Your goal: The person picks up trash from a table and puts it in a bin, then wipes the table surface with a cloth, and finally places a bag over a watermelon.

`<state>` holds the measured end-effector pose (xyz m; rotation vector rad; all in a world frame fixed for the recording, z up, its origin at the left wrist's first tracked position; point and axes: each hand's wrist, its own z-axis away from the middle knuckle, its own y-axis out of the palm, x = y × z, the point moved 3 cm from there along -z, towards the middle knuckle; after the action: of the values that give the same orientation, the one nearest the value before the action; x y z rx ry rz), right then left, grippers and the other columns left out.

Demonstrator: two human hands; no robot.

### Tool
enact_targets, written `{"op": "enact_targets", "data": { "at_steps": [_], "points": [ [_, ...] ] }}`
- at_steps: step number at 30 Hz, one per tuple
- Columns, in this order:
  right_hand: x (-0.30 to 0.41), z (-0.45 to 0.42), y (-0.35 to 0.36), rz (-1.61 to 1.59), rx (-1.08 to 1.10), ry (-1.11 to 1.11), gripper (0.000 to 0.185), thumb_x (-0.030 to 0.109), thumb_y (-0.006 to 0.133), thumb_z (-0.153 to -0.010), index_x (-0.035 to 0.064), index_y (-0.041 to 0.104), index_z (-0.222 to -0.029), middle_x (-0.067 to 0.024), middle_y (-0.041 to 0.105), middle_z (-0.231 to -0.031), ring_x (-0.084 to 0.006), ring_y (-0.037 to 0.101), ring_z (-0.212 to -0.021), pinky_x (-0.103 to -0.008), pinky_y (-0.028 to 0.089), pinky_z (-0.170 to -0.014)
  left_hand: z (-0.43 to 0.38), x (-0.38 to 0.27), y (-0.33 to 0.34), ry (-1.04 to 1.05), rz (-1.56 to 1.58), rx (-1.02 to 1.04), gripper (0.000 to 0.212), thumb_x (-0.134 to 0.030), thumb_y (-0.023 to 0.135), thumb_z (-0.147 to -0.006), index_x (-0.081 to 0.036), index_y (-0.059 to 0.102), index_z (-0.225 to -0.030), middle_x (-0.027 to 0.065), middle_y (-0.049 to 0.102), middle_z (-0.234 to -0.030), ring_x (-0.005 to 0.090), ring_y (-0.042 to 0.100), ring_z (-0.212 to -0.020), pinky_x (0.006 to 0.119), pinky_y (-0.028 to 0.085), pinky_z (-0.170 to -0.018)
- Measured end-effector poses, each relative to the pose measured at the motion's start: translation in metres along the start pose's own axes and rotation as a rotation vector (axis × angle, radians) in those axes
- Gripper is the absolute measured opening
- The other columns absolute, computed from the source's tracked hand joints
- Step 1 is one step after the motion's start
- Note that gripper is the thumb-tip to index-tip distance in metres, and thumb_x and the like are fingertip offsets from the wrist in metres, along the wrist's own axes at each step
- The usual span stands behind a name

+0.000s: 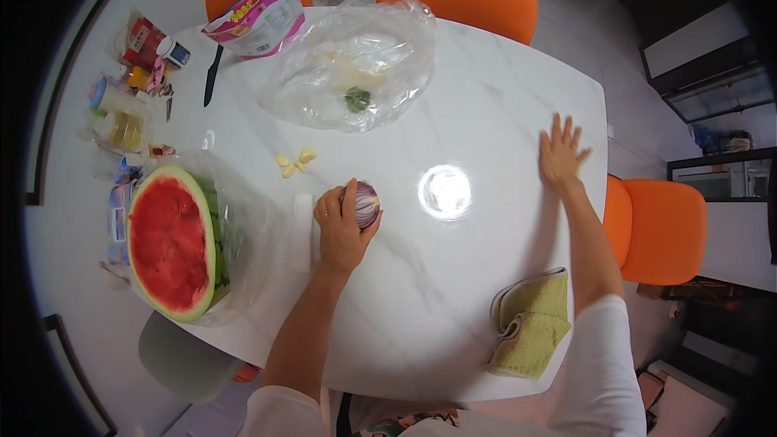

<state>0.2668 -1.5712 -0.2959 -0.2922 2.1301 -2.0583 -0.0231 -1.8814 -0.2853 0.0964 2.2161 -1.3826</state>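
Note:
My left hand (343, 237) is closed around a red onion (368, 206), which shows purple and white streaks, on or just over the marble-look table. Several peeled garlic cloves (295, 162) lie beyond that hand. Just left of its wrist is a white oblong thing (302, 230) whose kind I cannot tell. My right hand (559, 155), fingers spread and holding nothing, is at the table's right side; whether the palm touches the top is unclear. A folded green cloth (531, 325) lies near the right forearm.
A cut watermelon half (173, 243) in clear plastic stands at left. Farther back are a transparent bag (364, 60) with something green inside, a pink pouch (261, 18) and a black knife (212, 76). Bottles and packets (124, 130) crowd the left edge. Orange chairs (661, 230) surround the table.

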Motion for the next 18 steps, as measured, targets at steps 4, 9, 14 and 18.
{"op": "enact_targets", "data": {
  "at_steps": [4, 9, 14, 18],
  "points": [
    [0.113, -0.041, 0.02, 0.036, -0.162, -0.308, 0.055, 0.042, 0.037, -0.094, 0.017, 0.032, -0.143, -0.0127, 0.021, -0.152, -0.0391, 0.013, -0.139, -0.0703, 0.009, -0.102, -0.006, -0.008, 0.005, -0.021, 0.032, 0.036, 0.072, -0.02, 0.077, -0.071, -0.002, 0.042, -0.131, 0.0159, 0.042, -0.119, 0.0335, 0.04, -0.109, 0.047, 0.032, -0.095],
    [0.187, 0.061, -0.003, -0.229, 0.081, -0.709, 0.058, 0.042, 0.041, -0.092, 0.0193, 0.029, -0.145, -0.008, 0.019, -0.153, -0.0331, 0.01, -0.142, -0.0657, 0.003, -0.106, 0.006, 0.013, -0.012, -0.039, -0.021, 0.02, 0.07, -0.018, 0.076, -0.073, -0.002, 0.041, -0.131, 0.0155, 0.041, -0.12, 0.0334, 0.04, -0.11, 0.046, 0.031, -0.095],
    [-0.036, 0.004, 0.02, 0.188, -0.167, -0.261, 0.056, 0.038, 0.039, -0.095, 0.0185, 0.027, -0.145, -0.0085, 0.018, -0.153, -0.0314, 0.014, -0.141, -0.0696, 0.004, -0.102, -0.003, -0.003, -0.002, -0.003, 0.039, 0.036, 0.071, -0.021, 0.075, -0.074, -0.003, 0.039, -0.133, 0.0161, 0.042, -0.119, 0.0336, 0.039, -0.11, 0.046, 0.031, -0.096],
    [-0.036, -0.056, 0.013, 0.039, 0.021, 0.204, 0.059, 0.044, 0.034, -0.095, 0.0193, 0.02, -0.147, -0.009, 0.014, -0.154, -0.034, 0.009, -0.142, -0.0673, 0.003, -0.105, 0.002, 0.002, -0.003, -0.035, 0.03, 0.051, 0.073, -0.022, 0.075, -0.074, -0.003, 0.038, -0.134, 0.0163, 0.041, -0.12, 0.0336, 0.038, -0.111, 0.046, 0.031, -0.096]
  ]
}}
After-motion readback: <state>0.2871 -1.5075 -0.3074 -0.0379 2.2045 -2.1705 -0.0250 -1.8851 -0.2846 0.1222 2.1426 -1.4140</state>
